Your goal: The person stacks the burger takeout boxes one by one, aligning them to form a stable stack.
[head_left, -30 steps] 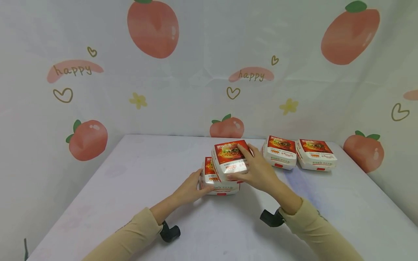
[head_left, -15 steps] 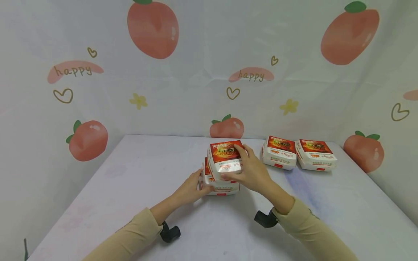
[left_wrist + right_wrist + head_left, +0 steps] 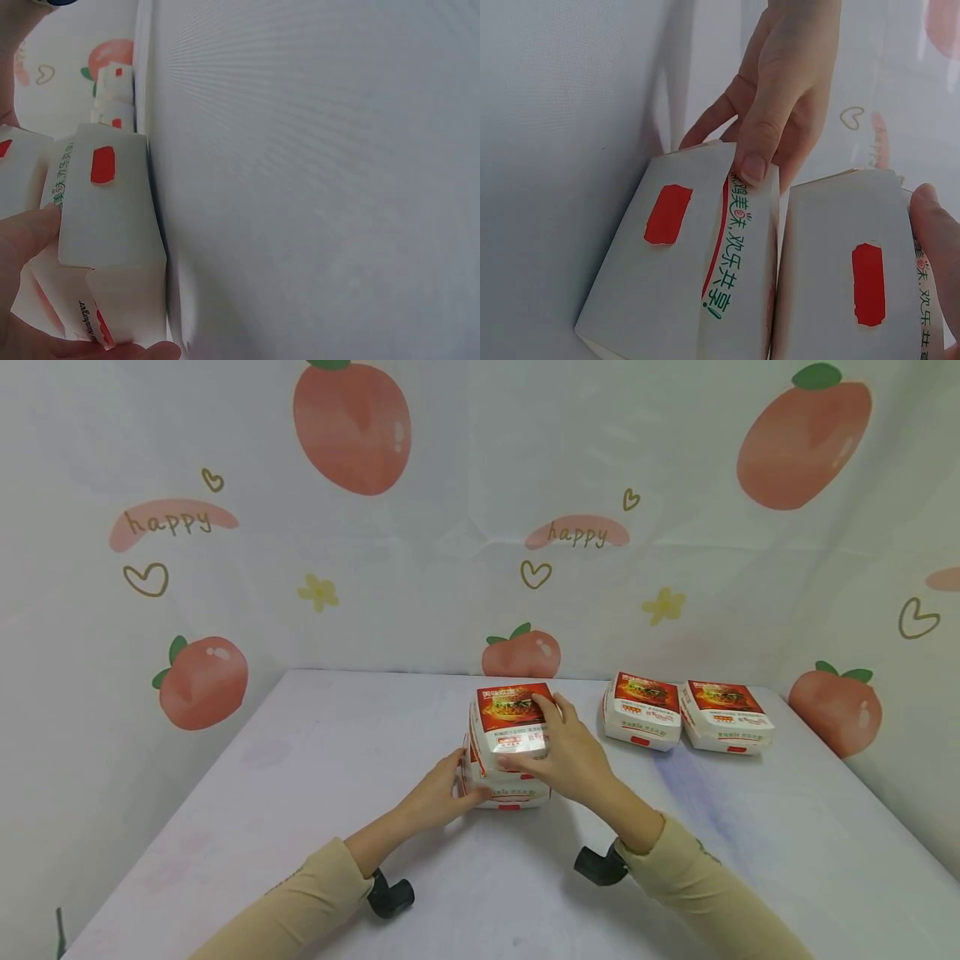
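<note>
Two white cardboard burger boxes with red picture lids are stacked near the middle of the table. My right hand [image 3: 573,756] grips the upper burger box [image 3: 510,727], thumb at its front edge and fingers over the lid's right side. Below it, the lower burger box [image 3: 517,795] is held at its left side by my left hand [image 3: 433,795]. In the right wrist view, the left thumb [image 3: 756,161] lies on the front edge of the lower box, and a narrow gap runs between the two boxes. The lower box's lid is mostly hidden under the upper one.
Two more burger boxes, one left [image 3: 643,710] and one right [image 3: 726,717], sit side by side at the back right of the white table [image 3: 337,735]. A white cloth backdrop [image 3: 465,468] printed with peaches rises behind. Each wrist carries a black camera mount [image 3: 390,895].
My right hand has shifted the upper burger box leftward and squared it over the lower one. The left hand keeps its hold in the same place.
</note>
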`<action>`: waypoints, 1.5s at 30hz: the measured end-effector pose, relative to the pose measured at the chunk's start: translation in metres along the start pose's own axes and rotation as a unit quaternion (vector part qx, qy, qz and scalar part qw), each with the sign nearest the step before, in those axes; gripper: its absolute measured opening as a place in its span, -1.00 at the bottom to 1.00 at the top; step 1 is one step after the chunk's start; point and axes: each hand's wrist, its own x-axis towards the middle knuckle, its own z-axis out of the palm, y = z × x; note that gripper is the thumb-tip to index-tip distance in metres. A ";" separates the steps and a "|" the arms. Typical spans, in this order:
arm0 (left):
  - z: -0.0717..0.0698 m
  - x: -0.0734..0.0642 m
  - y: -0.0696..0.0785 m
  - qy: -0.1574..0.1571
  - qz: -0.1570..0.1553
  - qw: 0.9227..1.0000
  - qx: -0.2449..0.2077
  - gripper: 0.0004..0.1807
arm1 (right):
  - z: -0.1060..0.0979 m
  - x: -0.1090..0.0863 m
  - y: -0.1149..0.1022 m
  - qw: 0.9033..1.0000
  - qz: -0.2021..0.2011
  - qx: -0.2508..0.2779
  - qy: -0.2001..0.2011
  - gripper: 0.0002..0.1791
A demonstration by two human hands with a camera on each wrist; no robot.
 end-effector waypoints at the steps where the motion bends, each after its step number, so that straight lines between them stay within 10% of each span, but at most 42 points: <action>1: 0.000 0.000 0.000 0.000 0.001 1.000 0.000 -0.28 | 0.000 0.000 0.000 1.000 0.001 0.000 -0.002 0.09; 22: -0.002 0.001 0.002 -0.006 -0.008 1.000 -0.002 -0.28 | -0.018 -0.004 0.006 0.995 -0.021 0.037 -0.088 -0.09; 45: -0.001 0.000 -0.003 -0.009 0.007 1.000 0.008 -0.23 | -0.010 0.000 0.008 0.998 -0.018 0.053 -0.042 -0.11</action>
